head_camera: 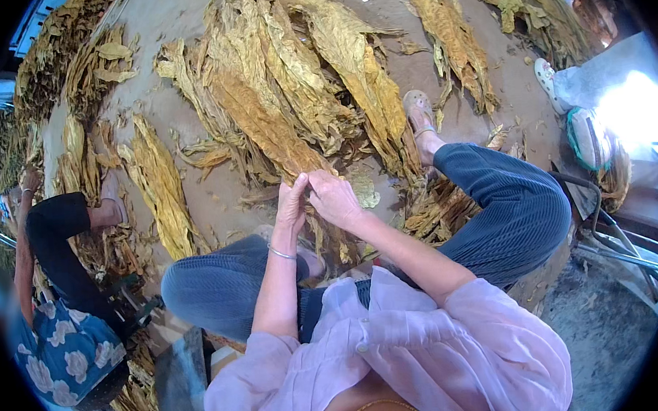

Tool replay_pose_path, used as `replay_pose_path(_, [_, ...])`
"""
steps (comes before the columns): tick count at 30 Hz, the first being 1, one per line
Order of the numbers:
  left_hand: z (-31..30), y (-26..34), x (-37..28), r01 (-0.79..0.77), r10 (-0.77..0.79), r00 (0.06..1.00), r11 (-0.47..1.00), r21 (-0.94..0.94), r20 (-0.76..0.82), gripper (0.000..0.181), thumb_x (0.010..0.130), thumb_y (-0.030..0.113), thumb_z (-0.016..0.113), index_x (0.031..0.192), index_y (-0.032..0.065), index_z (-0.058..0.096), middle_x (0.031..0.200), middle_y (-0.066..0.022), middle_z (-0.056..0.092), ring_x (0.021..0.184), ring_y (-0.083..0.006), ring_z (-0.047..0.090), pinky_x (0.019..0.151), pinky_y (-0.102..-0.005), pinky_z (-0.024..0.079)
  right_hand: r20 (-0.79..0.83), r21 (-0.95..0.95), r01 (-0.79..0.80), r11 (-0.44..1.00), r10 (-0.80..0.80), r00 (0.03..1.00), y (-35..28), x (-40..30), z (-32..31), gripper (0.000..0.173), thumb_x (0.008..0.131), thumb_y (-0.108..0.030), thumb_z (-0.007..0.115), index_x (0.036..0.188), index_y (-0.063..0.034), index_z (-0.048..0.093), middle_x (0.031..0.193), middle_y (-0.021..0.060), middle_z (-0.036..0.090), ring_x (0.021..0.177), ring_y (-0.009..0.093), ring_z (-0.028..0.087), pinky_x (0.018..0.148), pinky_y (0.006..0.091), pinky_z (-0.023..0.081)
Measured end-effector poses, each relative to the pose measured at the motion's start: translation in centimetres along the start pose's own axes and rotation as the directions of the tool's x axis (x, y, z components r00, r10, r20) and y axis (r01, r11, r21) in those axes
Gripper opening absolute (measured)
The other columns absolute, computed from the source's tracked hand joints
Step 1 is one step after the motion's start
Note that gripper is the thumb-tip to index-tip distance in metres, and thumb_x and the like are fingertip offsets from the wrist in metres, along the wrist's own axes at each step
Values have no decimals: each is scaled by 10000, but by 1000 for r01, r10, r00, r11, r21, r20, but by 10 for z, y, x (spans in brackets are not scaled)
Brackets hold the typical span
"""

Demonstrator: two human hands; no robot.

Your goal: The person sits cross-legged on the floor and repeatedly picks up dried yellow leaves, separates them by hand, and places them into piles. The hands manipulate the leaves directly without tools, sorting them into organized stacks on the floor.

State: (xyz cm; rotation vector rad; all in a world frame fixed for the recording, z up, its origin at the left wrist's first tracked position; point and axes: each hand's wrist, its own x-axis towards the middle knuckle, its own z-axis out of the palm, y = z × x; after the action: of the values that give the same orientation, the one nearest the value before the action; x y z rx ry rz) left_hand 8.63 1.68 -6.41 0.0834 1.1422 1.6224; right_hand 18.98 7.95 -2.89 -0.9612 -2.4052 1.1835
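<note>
Between my knees, my left hand (pixel 292 202) and my right hand (pixel 334 196) meet, both closed on the near end of a long brown-yellow dried tobacco leaf bundle (pixel 270 124). The bundle stretches away from me and lies over a large heap of paler dried tobacco leaves (pixel 234 47). My fingers partly hide the gripped end. Beyond the right hand, a yellow leaf bundle (pixel 382 100) slants down the right side of the heap. A pale round leaf piece (pixel 365 191) lies on the floor beside my right hand.
Separate leaf bundles lie at the left (pixel 158 187) and upper right (pixel 454 39). Large leaf piles (pixel 54 58) stand at the upper left. A co-worker in a floral top (pixel 66 346) sits at the left. At the right are another person's shoe (pixel 549 84) and a metal-framed seat (pixel 628 249).
</note>
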Motion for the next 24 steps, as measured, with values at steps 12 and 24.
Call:
replay_pose_path(12, [4,26,-11,-80,79,970,997,8,-231,402,717,12,585,1097,-6,456,972,-71,566,853,-169,569,772,-295,479,-342,-148,-644,751,572,746,167,46,-85,623,691,-298,682,1122,32,376,1108,250,488,1059,369,463,888,419,385])
replay_pose_path(24, [2,48,-36,-102,112,951,994,51,-289,347,720,14,587,1051,-11,489,926,-62,580,795,-158,579,714,-283,493,-251,-199,-668,717,621,742,193,55,-11,927,581,-228,769,1267,-2,189,1041,238,520,926,379,540,787,411,446])
